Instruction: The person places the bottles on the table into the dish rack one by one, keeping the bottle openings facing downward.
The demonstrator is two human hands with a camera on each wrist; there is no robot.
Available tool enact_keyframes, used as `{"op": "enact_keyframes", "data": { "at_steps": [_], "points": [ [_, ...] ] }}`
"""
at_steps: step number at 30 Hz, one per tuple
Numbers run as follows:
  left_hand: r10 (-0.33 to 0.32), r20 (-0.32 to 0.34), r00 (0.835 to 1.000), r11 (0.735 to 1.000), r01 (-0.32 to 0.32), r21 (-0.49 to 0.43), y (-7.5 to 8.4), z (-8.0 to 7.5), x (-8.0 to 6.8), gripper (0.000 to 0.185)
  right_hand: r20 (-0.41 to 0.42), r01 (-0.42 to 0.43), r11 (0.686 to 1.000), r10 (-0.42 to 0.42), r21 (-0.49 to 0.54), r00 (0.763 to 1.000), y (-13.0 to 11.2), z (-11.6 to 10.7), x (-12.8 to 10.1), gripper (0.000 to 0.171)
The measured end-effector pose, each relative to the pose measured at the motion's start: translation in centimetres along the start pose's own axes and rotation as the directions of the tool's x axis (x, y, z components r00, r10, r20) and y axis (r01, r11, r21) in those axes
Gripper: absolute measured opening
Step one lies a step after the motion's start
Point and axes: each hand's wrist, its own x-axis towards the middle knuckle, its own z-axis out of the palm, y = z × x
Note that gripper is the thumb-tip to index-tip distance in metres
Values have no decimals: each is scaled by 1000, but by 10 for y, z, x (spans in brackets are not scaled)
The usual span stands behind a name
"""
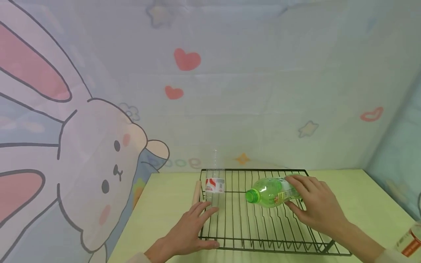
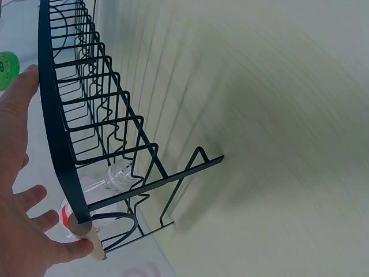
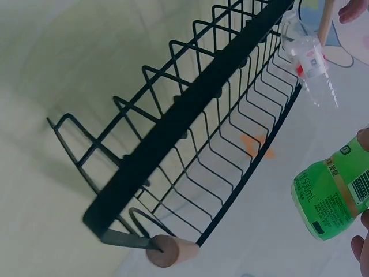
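Behind worktop: pastel backdrop [image 1: 250, 91] with rabbit, hearts, stars. Pale green worktop [image 1: 361, 197] carries black wire rack [image 1: 263, 233]. Clear bottle [image 1: 215, 182] upright in rack's far left corner. My right hand [image 1: 314, 204] grips green bottle [image 1: 268, 191] sideways above rack. My left hand [image 1: 187, 232], fingers relaxed, rests against rack's left edge.

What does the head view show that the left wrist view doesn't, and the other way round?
Only the head view shows the right hand gripping the green bottle on its side above the rack, plus the rabbit-print backdrop.

Only the left wrist view shows the rack's underside close up, with its bent wire foot, and the clear bottle's neck pointing down through the wires.

Both show the left hand at the edge of the black wire rack, its wooden handle, the clear bottle with the red label and the green cap.
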Motion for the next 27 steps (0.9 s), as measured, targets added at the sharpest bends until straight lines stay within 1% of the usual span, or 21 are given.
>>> {"op": "enact_keyframes", "data": {
  "at_steps": [5,8,9,12,15,17,18,20,22,24,25,26,27],
  "points": [
    [2,-38,999,1000,-2,4,0,2,0,82,12,41,999,-41,4,999,-4,6,7,65],
    [14,-87,996,1000,-13,12,1,3,1,84,29,65,998,-65,8,997,-6,8,10,58],
    [17,-106,994,1000,-16,11,2,2,1,84,37,73,997,-73,8,997,-7,9,11,58],
    [29,-176,984,1000,-31,-6,8,0,4,85,66,88,996,-87,-4,994,-9,10,13,64],
    [40,-251,967,998,-50,-36,16,-3,8,87,104,97,995,-92,-37,990,-11,11,15,65],
    [47,-310,950,995,-71,-67,24,-5,11,89,120,103,993,-96,-57,988,-12,12,15,62],
    [54,-342,938,993,-86,-80,28,-6,14,90,121,110,992,-103,-55,987,-13,14,16,61],
    [80,-411,908,987,-129,-94,38,-7,19,95,112,125,992,-120,-36,986,-15,17,16,57],
    [124,-478,870,981,-179,-71,47,-9,25,97,96,137,991,-136,-3,986,-16,21,17,56],
    [175,-527,832,975,-222,-26,56,-10,31,97,86,152,988,-154,24,984,-18,24,18,57],
    [198,-544,816,972,-237,-2,60,-11,34,97,84,156,987,-158,29,984,-19,26,18,57],
    [216,-555,803,969,-247,20,63,-11,36,96,85,159,987,-161,31,983,-19,27,18,60],
    [231,-562,794,966,-255,37,66,-11,39,95,85,163,986,-166,34,983,-20,28,18,63]
  ]
}}
